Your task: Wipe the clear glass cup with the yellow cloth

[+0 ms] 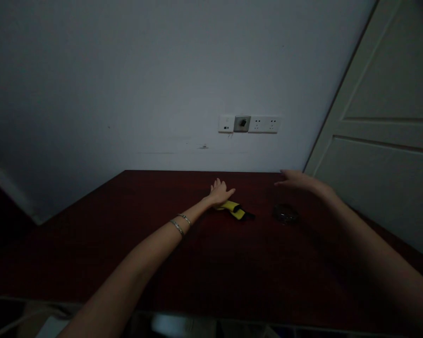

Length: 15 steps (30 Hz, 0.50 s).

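My left hand (219,191) reaches out over the dark red table with its fingers spread. Its palm side is over a yellow fabric-like item with black edges (237,213), which is folded or layered and partly hidden by the hand. Whether the palm presses on it I cannot tell. My right hand (293,179) is raised near the table's back right, slightly blurred, its fingers stretched out and nothing visible in them. Below that hand lies a dark, shiny, ring-like object (285,213), too dim to name.
The dark red table (169,263) runs back to a pale wall (162,84). Sockets and a switch plate (248,124) are set in the wall. A panelled white door (384,126) stands at the right. Dim items show below the table's front edge.
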Each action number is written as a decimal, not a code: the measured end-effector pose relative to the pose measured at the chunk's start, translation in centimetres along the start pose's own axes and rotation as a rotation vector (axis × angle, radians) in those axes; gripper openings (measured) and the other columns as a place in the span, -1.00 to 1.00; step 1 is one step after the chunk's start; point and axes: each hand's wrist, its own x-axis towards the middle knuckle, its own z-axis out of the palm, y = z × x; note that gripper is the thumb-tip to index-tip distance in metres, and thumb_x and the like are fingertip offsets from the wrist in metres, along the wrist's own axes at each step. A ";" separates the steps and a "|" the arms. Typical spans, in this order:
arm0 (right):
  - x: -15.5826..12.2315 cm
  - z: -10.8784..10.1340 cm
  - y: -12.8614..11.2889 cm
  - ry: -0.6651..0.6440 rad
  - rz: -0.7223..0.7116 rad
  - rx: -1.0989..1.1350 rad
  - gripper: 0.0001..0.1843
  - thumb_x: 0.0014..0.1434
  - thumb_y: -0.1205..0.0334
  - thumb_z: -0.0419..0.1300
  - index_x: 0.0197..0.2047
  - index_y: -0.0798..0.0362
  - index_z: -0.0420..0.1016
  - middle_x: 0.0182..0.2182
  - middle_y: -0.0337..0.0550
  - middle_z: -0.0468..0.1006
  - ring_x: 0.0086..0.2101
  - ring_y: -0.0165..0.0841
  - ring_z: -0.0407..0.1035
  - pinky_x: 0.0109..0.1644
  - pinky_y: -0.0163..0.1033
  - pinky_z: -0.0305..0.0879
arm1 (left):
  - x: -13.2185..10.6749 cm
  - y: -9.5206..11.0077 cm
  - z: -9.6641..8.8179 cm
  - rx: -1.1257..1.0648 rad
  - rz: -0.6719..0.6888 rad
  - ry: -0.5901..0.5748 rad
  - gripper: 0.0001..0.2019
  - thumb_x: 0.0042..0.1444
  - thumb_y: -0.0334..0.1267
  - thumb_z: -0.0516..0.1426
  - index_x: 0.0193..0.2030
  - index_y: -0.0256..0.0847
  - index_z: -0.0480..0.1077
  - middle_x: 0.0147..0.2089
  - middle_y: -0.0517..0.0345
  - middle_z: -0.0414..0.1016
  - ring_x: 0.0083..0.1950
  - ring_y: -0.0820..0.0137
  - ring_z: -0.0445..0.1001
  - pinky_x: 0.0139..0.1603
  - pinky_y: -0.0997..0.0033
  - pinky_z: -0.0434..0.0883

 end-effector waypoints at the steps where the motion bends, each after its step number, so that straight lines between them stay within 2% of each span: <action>1: 0.8 0.9 -1.6 -0.013 -0.013 -0.005 -0.53 -0.08 0.21 0.30 -0.07 0.20 0.47 -0.17 0.21 0.56 -0.09 0.07 0.42 0.00 0.09 0.33 | -0.2 -1.2 -0.2 0.009 -0.029 0.005 -0.23 0.15 0.18 -0.18 0.27 -0.48 0.03 0.40 -0.35 -0.28 0.41 0.02 -0.24 0.33 0.09 -0.08; 3: 2.1 3.0 -4.6 -0.037 -0.057 0.007 -0.53 -0.02 0.26 0.26 0.00 0.18 0.43 -0.04 0.19 0.50 0.03 0.02 0.34 0.10 0.01 0.26 | -0.6 -3.7 -0.4 0.031 -0.090 0.008 -0.23 0.15 0.18 -0.19 0.27 -0.48 0.04 0.39 -0.36 -0.26 0.41 0.01 -0.23 0.33 0.08 -0.08; 5: 2.8 5.5 -7.4 -0.059 -0.097 0.029 -0.51 0.02 0.31 0.23 0.06 0.11 0.39 0.07 0.08 0.43 0.11 -0.07 0.27 0.17 -0.09 0.19 | -1.2 -6.0 -0.5 0.052 -0.154 0.011 -0.24 0.15 0.18 -0.21 0.27 -0.48 0.04 0.39 -0.38 -0.24 0.41 0.00 -0.22 0.32 0.04 -0.07; 8: 2.9 9.1 -10.3 -0.075 -0.117 0.054 -0.56 0.11 0.34 0.16 0.09 0.10 0.36 0.13 0.04 0.37 0.12 -0.15 0.26 0.20 -0.15 0.15 | -2.1 -9.0 -0.5 0.087 -0.220 0.023 -0.24 0.15 0.17 -0.22 0.26 -0.48 0.06 0.39 -0.38 -0.22 0.41 -0.01 -0.21 0.31 0.02 -0.06; 10: 2.5 11.1 -11.3 -0.065 -0.110 0.066 -0.63 0.17 0.29 0.13 0.07 0.09 0.37 0.11 0.05 0.37 0.09 -0.20 0.29 0.17 -0.14 0.20 | -2.7 -10.6 -0.5 0.114 -0.252 0.038 -0.24 0.16 0.16 -0.21 0.25 -0.52 0.06 0.38 -0.42 -0.23 0.41 -0.02 -0.23 0.32 0.02 -0.08; 12: 2.0 12.7 -11.5 -0.035 -0.086 0.071 -0.65 0.23 0.17 0.10 0.06 0.07 0.33 0.06 -0.03 0.37 -0.02 -0.25 0.35 0.03 0.01 0.31 | -3.2 -11.7 -0.5 0.136 -0.280 0.049 -0.23 0.17 0.14 -0.24 0.26 -0.57 0.04 0.38 -0.46 -0.23 0.40 -0.04 -0.23 0.32 0.02 -0.08; 15: 1.0 14.4 -10.8 0.017 -0.016 0.062 -0.67 0.24 0.14 0.09 0.04 0.07 0.33 0.01 -0.06 0.39 -0.10 -0.29 0.37 -0.05 -0.04 0.37 | -3.8 -12.9 -0.3 0.169 -0.305 0.055 -0.24 0.18 0.13 -0.27 0.27 -0.55 0.01 0.37 -0.44 -0.18 0.40 -0.03 -0.17 0.31 0.02 -0.05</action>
